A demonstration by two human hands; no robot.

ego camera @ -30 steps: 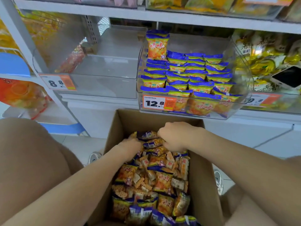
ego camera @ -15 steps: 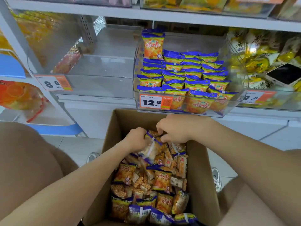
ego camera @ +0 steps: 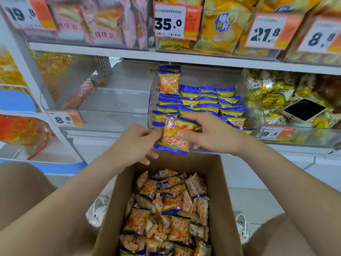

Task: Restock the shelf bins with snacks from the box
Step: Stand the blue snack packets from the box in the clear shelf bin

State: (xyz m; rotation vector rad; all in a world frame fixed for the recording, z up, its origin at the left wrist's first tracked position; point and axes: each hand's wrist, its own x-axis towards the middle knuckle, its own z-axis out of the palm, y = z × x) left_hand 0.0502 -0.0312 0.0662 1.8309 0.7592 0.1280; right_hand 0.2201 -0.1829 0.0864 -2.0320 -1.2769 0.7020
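Right hand (ego camera: 212, 134) fingers (ego camera: 184, 134) and left hand (ego camera: 135, 143) both pinch one orange-blue snack packet (ego camera: 171, 140), thumb of the right across its face, packet held at the front lip of the middle bin (ego camera: 152, 100). Middle bin, 12 o'clock of the packet, holds stacked rows (ego camera: 208, 100) of same packets. Cardboard box (ego camera: 227, 200) at 6 o'clock holds a loose heap (ego camera: 169, 209) of them; side bin (ego camera: 245, 84) at 3 o'clock holds yellow-wrapped snacks (ego camera: 273, 97).

Both hands (ego camera: 212, 133) hold a snack packet (ego camera: 173, 137) above the box (ego camera: 219, 182).
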